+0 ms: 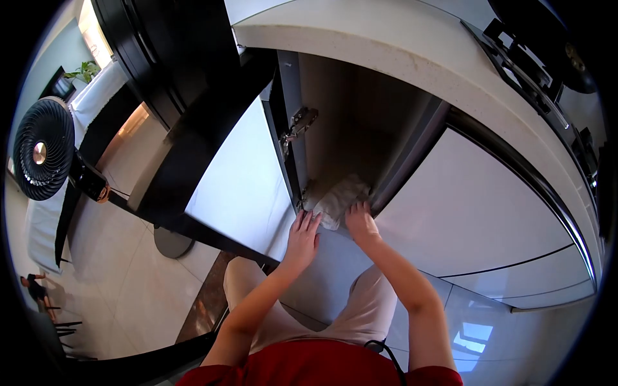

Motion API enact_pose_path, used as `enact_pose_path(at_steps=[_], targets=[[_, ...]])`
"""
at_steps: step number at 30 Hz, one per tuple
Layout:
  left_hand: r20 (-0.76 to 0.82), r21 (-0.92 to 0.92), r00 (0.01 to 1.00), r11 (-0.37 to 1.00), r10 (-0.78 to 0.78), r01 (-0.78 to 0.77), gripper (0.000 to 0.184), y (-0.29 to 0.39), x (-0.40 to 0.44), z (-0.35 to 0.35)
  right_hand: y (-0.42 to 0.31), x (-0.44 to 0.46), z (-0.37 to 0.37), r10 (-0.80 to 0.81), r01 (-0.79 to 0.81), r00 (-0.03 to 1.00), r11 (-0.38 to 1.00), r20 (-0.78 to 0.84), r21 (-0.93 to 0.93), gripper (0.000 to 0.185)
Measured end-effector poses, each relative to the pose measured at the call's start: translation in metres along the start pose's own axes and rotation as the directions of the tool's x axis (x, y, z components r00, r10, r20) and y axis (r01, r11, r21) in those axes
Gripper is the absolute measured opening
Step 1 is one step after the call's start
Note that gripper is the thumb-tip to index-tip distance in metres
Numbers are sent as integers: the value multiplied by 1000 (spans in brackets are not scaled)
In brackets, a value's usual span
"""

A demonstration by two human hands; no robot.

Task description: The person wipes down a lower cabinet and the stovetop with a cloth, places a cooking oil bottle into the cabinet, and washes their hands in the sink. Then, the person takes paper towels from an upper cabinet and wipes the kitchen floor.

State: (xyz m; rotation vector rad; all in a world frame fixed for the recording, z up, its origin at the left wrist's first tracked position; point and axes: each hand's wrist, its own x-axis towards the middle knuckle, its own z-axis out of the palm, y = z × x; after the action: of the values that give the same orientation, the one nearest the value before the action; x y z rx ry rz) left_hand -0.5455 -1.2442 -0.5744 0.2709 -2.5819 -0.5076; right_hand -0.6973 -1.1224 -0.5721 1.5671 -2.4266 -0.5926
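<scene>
A crumpled whitish cloth [340, 199] lies at the front edge of the open cabinet's floor [341, 145]. My left hand [305, 233] touches its left end, beside the hinge side of the cabinet, with fingers extended and somewhat apart. At the cloth's right end is my right hand [360, 222], its fingers bent down onto the fabric; whether they pinch it is hidden. The open white door [241, 186] stands to the left of my left hand, joined to the cabinet by a metal hinge [299, 123].
Above the cabinet runs a pale countertop [386, 45] with a stove [524, 71] at the right. A closed white drawer front [483, 199] is right of the opening. On the left are a black fan [45, 149] and, farther off, a person [38, 291].
</scene>
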Motion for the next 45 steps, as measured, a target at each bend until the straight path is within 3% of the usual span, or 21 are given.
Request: enact_pose_path(at_steps=[1,4,5,7,9,11,12,13,14,16,18,19,20,22,26,28,31,34,37,40,45], targets=[[61,0,995,997,-78,78,42,-6,0,11,-6,5,8,3,-3,1000,1000,3,2,28],[92,-13,994,998,-58,60,39,-11,-2,33,-23,25,35,167,-147,983,965,-74,217,43],[22,-86,999,996,27,-25,40,11,8,-2,-29,30,40,261,-225,964,901,-50,371,50],[-154,33,968,980,199,-197,38,37,-4,-57,-37,52,54,363,-370,923,746,127,554,62],[-475,355,755,883,452,-306,46,36,-34,-102,-45,70,62,419,-418,896,685,147,596,63],[-673,553,565,832,477,-45,53,26,-36,-130,-56,84,74,471,-463,865,616,174,637,64],[-753,462,568,882,333,96,65,24,-32,-140,-61,93,86,500,-496,843,580,198,647,65],[-865,258,479,951,150,168,69,20,-24,-135,-65,100,97,528,-526,820,542,221,655,66],[-806,434,517,881,287,188,75,9,-21,-146,-68,104,109,532,-523,819,540,214,659,66],[-848,395,449,900,280,184,80,10,-11,-149,-74,102,135,529,-416,847,606,48,678,68],[-901,314,360,936,242,157,86,5,-10,-147,-94,104,166,531,-452,842,593,99,666,67],[-941,287,266,910,210,298,85,2,-9,-141,-97,106,168,530,-491,833,579,157,651,65],[-941,290,264,908,212,302,85,2,-10,-140,-98,110,171,526,-486,836,582,154,652,65],[-918,56,394,970,-43,238,79,4,-17,-139,-105,109,172,513,-555,816,563,267,612,64],[-945,1,322,982,-61,188,83,1,-17,-135,-113,129,207,544,-569,811,650,214,504,74],[-939,14,339,979,-57,203,81,2,-18,-136,-115,146,222,658,-544,752,651,-36,529,67],[-919,31,393,986,-38,166,80,2,-16,-141,-112,168,234,686,-557,697,701,-207,446,54],[-880,50,474,995,5,82,78,0,-16,-146,-95,192,236,675,-551,716,702,-176,451,53],[-830,136,553,988,77,66,78,-5,-22,-151,-38,219,224,534,-518,838,718,109,465,53],[-761,160,638,987,114,14,76,-5,-22,-159,-12,232,210,403,-470,882,719,244,512,53],[-710,-50,704,998,-12,-33,73,4,-17,-163,-67,176,224,455,-432,889,795,53,425,53]])
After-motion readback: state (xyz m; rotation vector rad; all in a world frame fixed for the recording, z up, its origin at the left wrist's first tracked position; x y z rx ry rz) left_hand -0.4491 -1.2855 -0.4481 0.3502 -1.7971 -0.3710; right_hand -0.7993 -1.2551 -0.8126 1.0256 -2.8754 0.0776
